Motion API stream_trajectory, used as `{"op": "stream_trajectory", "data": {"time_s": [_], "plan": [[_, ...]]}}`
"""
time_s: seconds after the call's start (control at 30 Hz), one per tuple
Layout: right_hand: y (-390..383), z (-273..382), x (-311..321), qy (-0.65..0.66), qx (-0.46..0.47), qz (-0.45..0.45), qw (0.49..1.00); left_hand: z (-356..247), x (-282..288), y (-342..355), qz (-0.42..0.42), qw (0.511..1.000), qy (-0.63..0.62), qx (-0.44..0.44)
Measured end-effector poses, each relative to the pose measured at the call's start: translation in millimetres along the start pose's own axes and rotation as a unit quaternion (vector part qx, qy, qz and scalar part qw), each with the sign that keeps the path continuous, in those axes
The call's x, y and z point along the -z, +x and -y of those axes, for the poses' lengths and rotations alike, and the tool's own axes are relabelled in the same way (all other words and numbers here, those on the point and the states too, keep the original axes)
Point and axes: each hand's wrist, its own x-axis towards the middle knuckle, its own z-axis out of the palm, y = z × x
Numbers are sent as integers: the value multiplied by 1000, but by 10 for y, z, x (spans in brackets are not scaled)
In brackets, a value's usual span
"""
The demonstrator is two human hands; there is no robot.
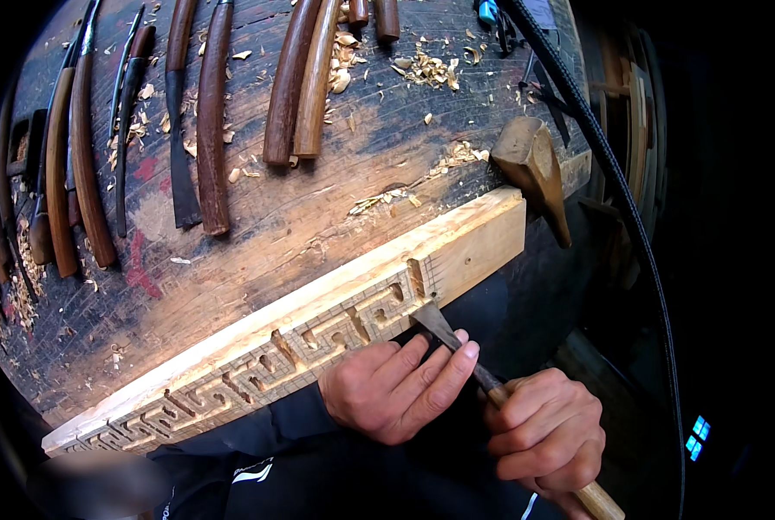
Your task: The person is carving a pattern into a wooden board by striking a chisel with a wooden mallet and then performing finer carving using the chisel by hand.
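Observation:
A long pale wooden plank [483, 238] lies along the front edge of the workbench, with a maze-like fret pattern [257, 368] carved into its near face. A chisel [444, 334] with a wooden handle has its steel blade set against the pattern's right end. My right hand [548, 433] is wrapped around the chisel's handle. My left hand [396, 390] rests against the plank's edge, its fingers pressing on the blade just behind the cutting end.
Several wooden-handled carving tools [210, 121] lie in a row on the worn dark workbench [361, 186], among scattered wood chips [426, 69]. A wooden mallet [535, 165] sits at the bench's right edge. A black cable [613, 173] curves down the right side.

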Motion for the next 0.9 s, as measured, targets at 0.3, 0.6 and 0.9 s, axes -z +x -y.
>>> {"op": "stream_trajectory", "data": {"time_s": [0.3, 0.6, 0.9], "plan": [[-16, 18, -24, -27, -3, -9, 1000, -33, 55, 18, 23, 999, -34, 17], [-44, 49, -33, -62, -14, -26, 998, -25, 66, 39, 28, 999, -27, 19], [-44, 62, -89, -81, -38, 4, 996, -13, 23, -8, -8, 999, -25, 22]]}}
